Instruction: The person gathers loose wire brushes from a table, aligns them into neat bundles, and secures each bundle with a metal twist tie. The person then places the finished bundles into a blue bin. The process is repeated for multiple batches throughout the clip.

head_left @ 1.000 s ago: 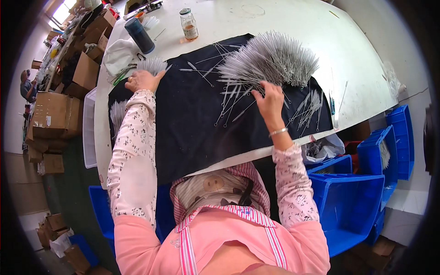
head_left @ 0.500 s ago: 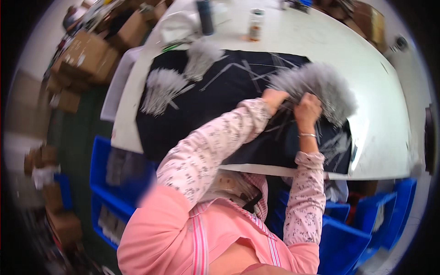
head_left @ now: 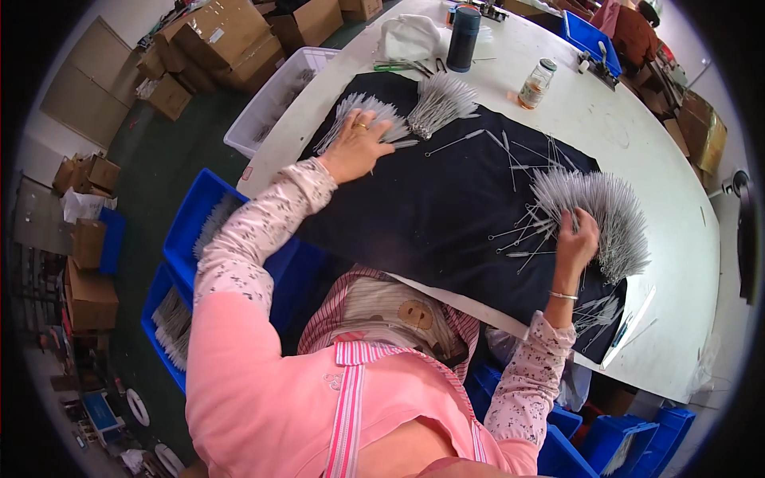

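Observation:
My left hand [head_left: 355, 147] lies over the left bundle of straw brushes [head_left: 370, 107], its thumb spread from the fingers, touching the white bristles. Beside it another bundle of brushes [head_left: 442, 103] rests with wire loops toward me. My right hand [head_left: 578, 243] is at the near edge of a large heap of brushes [head_left: 621, 219], fingers bent around some of the wire stems; the fingertips are partly hidden among them. Several loose brushes [head_left: 522, 231] lie left of this heap. Everything rests on a dark cloth [head_left: 430, 199].
The cloth covers part of a white table [head_left: 677, 319]. Toward the back stand a dark flask [head_left: 463, 40], a glass jar [head_left: 536, 84] and a white bag [head_left: 408, 38]. Blue bins [head_left: 179, 275] with brushes and a white crate [head_left: 247, 119] flank the left side. Another person [head_left: 637, 36] is far right.
My left hand has left the large heap and moved left onto the left bundle. My right hand stays at the heap. The view has shifted and turned.

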The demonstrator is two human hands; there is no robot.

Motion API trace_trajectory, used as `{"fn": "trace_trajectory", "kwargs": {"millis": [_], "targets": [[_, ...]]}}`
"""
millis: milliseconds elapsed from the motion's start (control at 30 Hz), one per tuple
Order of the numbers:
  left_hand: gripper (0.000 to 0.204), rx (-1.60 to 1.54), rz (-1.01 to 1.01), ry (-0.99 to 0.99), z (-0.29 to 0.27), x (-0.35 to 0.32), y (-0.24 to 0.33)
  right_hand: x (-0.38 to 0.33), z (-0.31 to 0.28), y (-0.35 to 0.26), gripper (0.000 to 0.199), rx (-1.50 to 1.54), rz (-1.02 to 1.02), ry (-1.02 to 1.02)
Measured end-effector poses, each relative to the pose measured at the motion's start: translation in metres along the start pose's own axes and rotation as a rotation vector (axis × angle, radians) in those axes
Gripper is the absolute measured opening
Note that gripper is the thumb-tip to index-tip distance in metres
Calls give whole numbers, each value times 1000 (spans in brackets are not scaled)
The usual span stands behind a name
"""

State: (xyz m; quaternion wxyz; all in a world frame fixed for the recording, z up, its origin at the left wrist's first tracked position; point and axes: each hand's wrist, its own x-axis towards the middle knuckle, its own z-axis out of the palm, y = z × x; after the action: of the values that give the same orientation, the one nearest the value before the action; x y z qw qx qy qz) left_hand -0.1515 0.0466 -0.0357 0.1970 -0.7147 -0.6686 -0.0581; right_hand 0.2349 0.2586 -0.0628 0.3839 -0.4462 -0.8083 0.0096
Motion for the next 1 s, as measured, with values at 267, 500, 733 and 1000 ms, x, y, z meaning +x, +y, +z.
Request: {"fn": "trace_trajectory", "kwargs": {"millis": [267,500,733,1000], "targets": [[7,229,258,16,34,-26,-33,-26,46,-149,19,275,-366,-216],[39,25,-145,106,55,-16,-36,-44,70,-182,19,317,-413,-323],[120,-229,-824,128,51,-9,-35,-58,105,-215,18,542,-324,-555],[140,-281,-915,-525,41,0,-36,-37,180,-277,31,1384,980,-742]]}}
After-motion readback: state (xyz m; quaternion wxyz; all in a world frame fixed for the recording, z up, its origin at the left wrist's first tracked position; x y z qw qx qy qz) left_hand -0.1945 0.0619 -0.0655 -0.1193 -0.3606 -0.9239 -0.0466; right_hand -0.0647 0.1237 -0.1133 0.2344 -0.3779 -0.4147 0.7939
